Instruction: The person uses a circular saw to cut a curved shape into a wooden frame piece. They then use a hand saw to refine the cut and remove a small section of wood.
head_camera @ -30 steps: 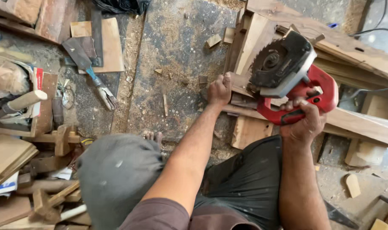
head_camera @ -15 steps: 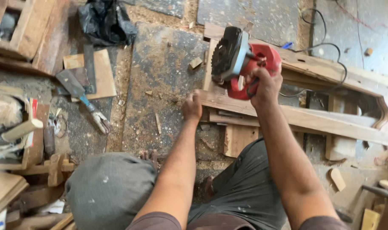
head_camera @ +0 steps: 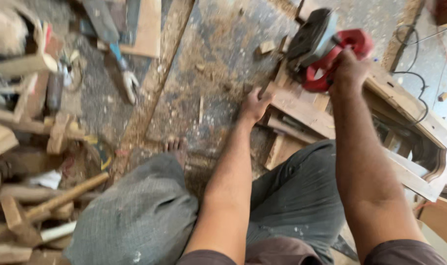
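A dusty workshop floor (head_camera: pixel 218 73) strewn with sawdust and offcuts lies under a seated person. The right hand (head_camera: pixel 348 66) is clenched around the handle of a red, grey-bodied handheld circular saw (head_camera: pixel 326 46), which sits at the far end of a long pale wooden plank (head_camera: pixel 306 110). The left hand (head_camera: pixel 255 104) presses flat, fingers spread, on the plank's near edge, gripping nothing. No finished cut shows; the plank looks whole, so the sawing seems barely begun. Compared with half a second ago, the view has swung, the saw sits farther right and higher.
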